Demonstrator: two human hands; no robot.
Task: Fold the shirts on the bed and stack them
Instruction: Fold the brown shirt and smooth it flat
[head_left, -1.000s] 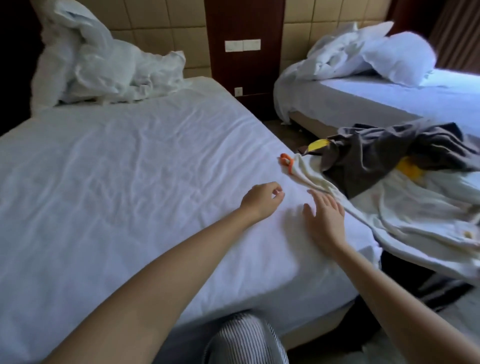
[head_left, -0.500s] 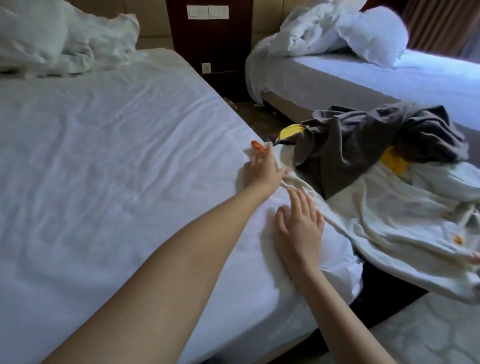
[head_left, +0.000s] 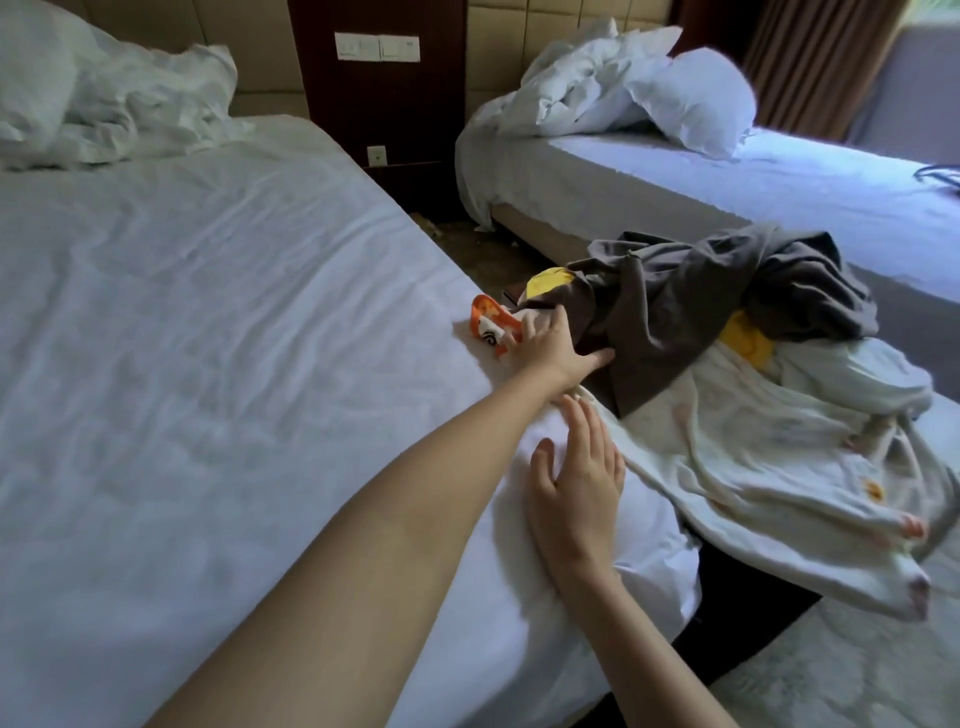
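Both flat | left hand (head_left: 550, 345) on cream shirt (head_left: 727, 441) | right hand (head_left: 576, 478) on bed (head_left: 208, 312) | print (head_left: 488, 326) unclear

second bed (head_left: 779, 197) with white pillow (head_left: 696, 98); brown curtain (head_left: 810, 62)

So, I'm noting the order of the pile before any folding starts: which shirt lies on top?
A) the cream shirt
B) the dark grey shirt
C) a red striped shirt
B: the dark grey shirt lies crumpled over the cream shirt, which spreads out beneath it at the edge of the bed.
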